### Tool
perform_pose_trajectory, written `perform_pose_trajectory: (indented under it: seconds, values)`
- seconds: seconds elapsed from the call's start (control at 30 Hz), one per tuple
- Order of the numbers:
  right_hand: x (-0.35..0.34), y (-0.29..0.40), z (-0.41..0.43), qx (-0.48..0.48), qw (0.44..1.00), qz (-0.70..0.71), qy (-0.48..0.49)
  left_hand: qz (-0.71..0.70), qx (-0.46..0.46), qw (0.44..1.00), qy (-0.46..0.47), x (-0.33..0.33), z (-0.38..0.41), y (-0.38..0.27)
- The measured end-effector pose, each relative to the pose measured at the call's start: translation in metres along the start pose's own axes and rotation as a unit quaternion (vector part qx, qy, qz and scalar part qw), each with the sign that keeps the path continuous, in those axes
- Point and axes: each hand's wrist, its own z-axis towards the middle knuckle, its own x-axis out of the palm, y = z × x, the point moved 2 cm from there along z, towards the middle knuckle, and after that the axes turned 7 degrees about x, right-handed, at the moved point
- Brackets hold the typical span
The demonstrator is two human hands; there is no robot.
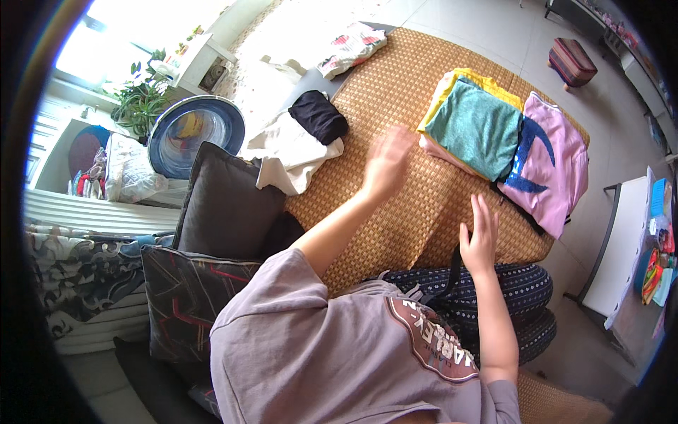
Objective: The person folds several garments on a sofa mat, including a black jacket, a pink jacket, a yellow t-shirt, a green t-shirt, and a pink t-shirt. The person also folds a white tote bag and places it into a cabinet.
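My left hand (pixel 389 159) is raised over the woven mat (pixel 371 238), blurred, with nothing in it. My right hand (pixel 479 238) is held up near the mat's front edge, fingers apart and holding nothing. Beyond both hands lies a stack of folded clothes, a teal-green garment (pixel 473 127) on top of a yellow one (pixel 439 103). To its right is a pink garment (pixel 567 169) with a blue patch, partly spread at the mat's edge. A folded black garment (pixel 319 116) rests partly on white cloth (pixel 296 153) left of my left hand.
Dark cushions (pixel 225 206) stand at the left beside a blue-rimmed basin (pixel 196 138). A patterned white garment (pixel 352 47) lies at the mat's far left corner. A striped stool (pixel 573 61) is on the floor at the upper right, and a white table (pixel 617 238) stands at the right.
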Motion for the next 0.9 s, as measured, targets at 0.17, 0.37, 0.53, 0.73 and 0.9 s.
perform_pose_trajectory:
  seconds: [0.17, 0.37, 0.53, 0.73, 0.9]
  values:
    - [-0.007, -0.018, -0.047, 0.253, 0.947, 0.199, 0.003, 0.144, -0.330, 0.930, -0.068, -0.040, -0.038, 0.116]
    - [0.009, -0.037, -0.032, 0.213, 0.947, 0.238, -0.021, -0.037, -0.299, 0.948, -0.106, -0.027, -0.019, 0.176]
    - [0.005, -0.039, -0.045, 0.221, 0.940, 0.258, 0.035, -0.085, -0.360, 0.896, -0.244, -0.059, 0.016, 0.162]
    - [0.005, -0.041, -0.044, 0.239, 0.934, 0.260, 0.057, -0.290, -0.213, 0.914, -0.188, -0.137, 0.109, 0.082]
    - [0.010, -0.043, -0.041, 0.201, 0.950, 0.235, 0.029, -0.547, -0.132, 0.822, -0.090, -0.171, 0.204, -0.010]
